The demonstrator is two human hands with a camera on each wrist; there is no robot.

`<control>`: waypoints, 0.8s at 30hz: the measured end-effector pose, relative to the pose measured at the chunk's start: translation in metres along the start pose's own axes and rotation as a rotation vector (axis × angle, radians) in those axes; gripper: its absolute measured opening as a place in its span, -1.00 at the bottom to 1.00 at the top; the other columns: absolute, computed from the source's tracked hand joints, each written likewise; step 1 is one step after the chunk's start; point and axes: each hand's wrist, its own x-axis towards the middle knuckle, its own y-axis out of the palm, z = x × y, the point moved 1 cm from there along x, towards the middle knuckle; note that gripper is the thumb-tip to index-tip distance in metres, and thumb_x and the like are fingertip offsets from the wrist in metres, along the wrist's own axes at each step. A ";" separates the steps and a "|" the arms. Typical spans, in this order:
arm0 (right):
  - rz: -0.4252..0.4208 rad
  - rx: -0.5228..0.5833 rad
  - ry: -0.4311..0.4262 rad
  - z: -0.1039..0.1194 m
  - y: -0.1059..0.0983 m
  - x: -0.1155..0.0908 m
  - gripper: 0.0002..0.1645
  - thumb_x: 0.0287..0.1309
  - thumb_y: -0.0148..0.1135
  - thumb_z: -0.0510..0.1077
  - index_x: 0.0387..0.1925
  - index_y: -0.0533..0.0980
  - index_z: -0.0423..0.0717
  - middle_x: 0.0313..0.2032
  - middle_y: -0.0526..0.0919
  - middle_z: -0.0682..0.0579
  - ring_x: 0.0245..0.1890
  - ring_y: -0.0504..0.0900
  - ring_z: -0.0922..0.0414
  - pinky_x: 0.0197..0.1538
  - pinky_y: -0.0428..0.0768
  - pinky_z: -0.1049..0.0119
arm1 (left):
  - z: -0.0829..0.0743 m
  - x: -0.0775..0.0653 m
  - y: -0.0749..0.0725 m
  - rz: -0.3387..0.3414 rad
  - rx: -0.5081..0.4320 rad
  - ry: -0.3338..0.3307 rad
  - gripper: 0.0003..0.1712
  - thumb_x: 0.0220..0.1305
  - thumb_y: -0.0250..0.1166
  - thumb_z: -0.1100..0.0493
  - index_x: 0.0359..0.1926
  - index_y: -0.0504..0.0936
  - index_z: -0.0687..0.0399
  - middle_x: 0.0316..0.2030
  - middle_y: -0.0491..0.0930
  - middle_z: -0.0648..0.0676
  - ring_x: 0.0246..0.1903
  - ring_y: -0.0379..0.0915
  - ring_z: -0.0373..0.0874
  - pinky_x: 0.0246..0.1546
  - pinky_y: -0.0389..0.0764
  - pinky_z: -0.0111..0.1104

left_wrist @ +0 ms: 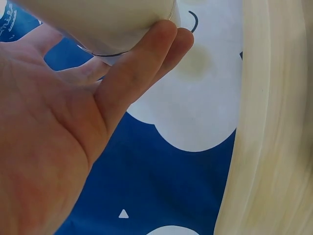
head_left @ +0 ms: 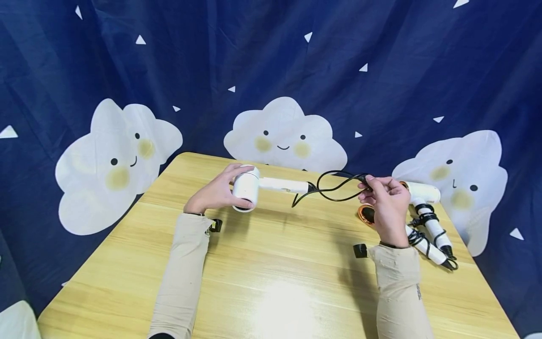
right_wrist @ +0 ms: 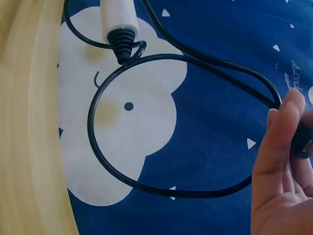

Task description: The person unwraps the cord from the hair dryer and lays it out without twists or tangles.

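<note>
A white hair dryer [head_left: 281, 185] is held up above the table with its handle pointing right. My left hand [head_left: 215, 192] grips its barrel, thumb on the near side and fingers on the far side; in the left wrist view the fingers lie against the white barrel [left_wrist: 112, 24]. A black cord [right_wrist: 210, 194] leaves the handle's end and hangs in loose loops. My right hand [head_left: 389, 205] pinches the gathered cord between thumb and fingers. A dark piece, perhaps the plug, shows in that hand in the right wrist view, partly hidden.
Two more white hair dryers lie at the table's right side, cords wound round their handles: one behind [head_left: 425, 193], one nearer [head_left: 428, 247] and partly covered by my right hand. An orange-rimmed end [head_left: 362, 214] shows beside that hand. A blue cloud-patterned curtain [head_left: 262, 56] hangs behind the wooden table [head_left: 254, 263].
</note>
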 end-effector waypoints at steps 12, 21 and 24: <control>-0.102 -0.167 -0.097 0.003 0.000 -0.002 -0.76 0.25 0.43 -0.22 -0.46 0.54 -0.17 -0.71 0.53 0.11 -0.73 0.40 0.24 -0.67 0.40 0.45 | 0.002 -0.003 -0.006 -0.043 0.056 -0.018 0.21 -0.14 0.73 -0.07 0.55 0.30 -0.30 0.56 0.10 0.11 0.33 0.32 0.09 0.25 0.52 0.03; -0.051 -0.164 -0.066 0.003 0.003 -0.005 -0.70 0.28 0.41 -0.19 -0.49 0.50 -0.19 -0.71 0.39 0.11 -0.72 0.28 0.21 -0.67 0.40 0.41 | 0.002 -0.002 -0.006 -0.054 0.050 0.008 0.21 -0.13 0.73 -0.08 0.55 0.30 -0.32 0.57 0.07 0.08 0.33 0.33 0.09 0.21 0.60 0.00; 0.002 -0.172 -0.024 0.000 0.006 -0.006 -0.72 0.30 0.40 -0.19 -0.49 0.52 -0.18 -0.68 0.47 0.08 -0.70 0.35 0.20 -0.66 0.43 0.40 | -0.001 -0.003 -0.006 -0.052 0.025 0.020 0.20 -0.12 0.73 -0.04 0.55 0.30 -0.31 0.58 0.04 0.09 0.33 0.32 0.09 0.22 0.61 0.02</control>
